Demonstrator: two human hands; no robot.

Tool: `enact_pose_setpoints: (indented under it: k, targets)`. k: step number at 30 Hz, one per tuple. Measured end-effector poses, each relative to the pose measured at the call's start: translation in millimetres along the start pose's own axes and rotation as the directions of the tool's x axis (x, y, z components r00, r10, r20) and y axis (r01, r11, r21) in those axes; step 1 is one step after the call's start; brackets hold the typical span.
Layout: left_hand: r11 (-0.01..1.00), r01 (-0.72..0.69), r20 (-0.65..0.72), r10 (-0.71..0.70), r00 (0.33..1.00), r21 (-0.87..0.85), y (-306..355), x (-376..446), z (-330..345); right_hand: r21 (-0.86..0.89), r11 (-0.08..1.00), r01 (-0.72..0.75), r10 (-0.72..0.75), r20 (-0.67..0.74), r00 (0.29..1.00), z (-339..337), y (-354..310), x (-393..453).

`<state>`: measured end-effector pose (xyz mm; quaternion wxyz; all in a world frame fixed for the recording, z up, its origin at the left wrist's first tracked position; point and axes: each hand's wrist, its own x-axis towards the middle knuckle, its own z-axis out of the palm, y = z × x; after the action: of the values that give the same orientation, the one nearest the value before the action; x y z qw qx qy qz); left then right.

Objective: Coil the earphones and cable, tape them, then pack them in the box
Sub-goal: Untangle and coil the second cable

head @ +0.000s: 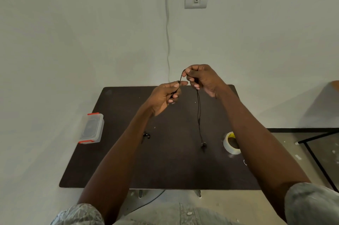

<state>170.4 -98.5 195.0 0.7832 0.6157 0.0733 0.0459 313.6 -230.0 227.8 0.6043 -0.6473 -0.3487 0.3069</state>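
Thin black earphone cord [198, 114]: pinched in both hands above dark brown table [113, 160]. Left hand [165, 97] grips 1 end, right hand [201, 80] just beside, higher, grasping rest. Long axis vertical, hanging from right hand down to earbud [203, 145]. Second earbud [146, 135] half hidden behind left forearm. Coil count unreadable.

Thin black earphones [198, 114] hang uncoiled above the counter [119, 151], one earbud dangling low. A white tape roll [231, 143] lies right; a closed clear box [91, 128] with red clips sits left.
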Motion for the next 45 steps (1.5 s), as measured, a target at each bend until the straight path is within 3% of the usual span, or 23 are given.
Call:
enact_pose_setpoints:
  k: [4,9,12,15,17,19,22,25,32,37,42,45]
  targets:
    - [0.992,0.006,0.102,0.007,0.995,-0.128,4.5,-4.2,-1.8,-0.019,1.000,-0.001,0.000,-0.059,0.998,4.6,13.1,3.9]
    - [0.905,-0.134,0.080,0.180,0.980,-0.403,12.4,-1.8,2.1,0.003,0.997,-0.072,0.072,0.013,0.997,20.5,35.8,-2.9]
    - [0.809,-0.289,-0.089,0.284,0.955,-0.512,19.6,3.9,2.3,-0.029,0.988,-0.151,0.153,0.074,0.985,32.8,51.7,-13.5]
    - [0.764,-0.431,-0.363,0.274,0.890,-0.479,21.2,15.2,-1.8,-0.078,0.971,-0.227,0.237,0.143,0.961,42.7,63.2,-23.7]
    - [0.811,-0.448,-0.509,0.224,0.831,-0.376,17.1,21.9,-8.8,-0.116,0.962,-0.246,0.265,0.195,0.944,45.7,64.1,-31.3]
    - [0.923,-0.349,-0.579,0.199,0.791,-0.160,7.0,24.4,-16.8,-0.115,0.964,-0.239,0.261,0.236,0.936,42.9,56.8,-36.8]
    - [0.971,-0.152,-0.487,0.226,0.844,0.186,-12.2,17.5,-17.1,-0.063,0.981,-0.181,0.192,0.266,0.945,33.9,32.7,-37.0]
    - [0.952,-0.060,-0.347,0.168,0.923,0.301,-21.4,11.8,-8.8,-0.050,0.993,-0.106,0.115,0.259,0.959,26.6,9.8,-32.4]
    - [0.995,-0.043,-0.116,0.053,0.992,0.087,-15.1,0.3,-14.2,0.137,0.989,-0.054,0.031,0.163,0.986,8.1,-1.1,-17.3]
    - [0.999,0.041,0.061,-0.043,0.997,0.031,-8.4,-11.1,-16.2,0.107,0.994,-0.023,0.019,0.037,0.999,3.9,4.3,-3.2]
    - [0.978,-0.041,0.157,0.074,0.985,-0.204,0.7,-12.0,-11.3,0.013,0.997,-0.074,0.075,-0.045,0.996,16.3,26.4,3.4]
    - [0.916,-0.150,0.046,0.179,0.983,-0.371,5.8,-6.5,-8.1,-0.012,0.993,-0.114,0.114,-0.025,0.993,27.9,41.3,-3.2]
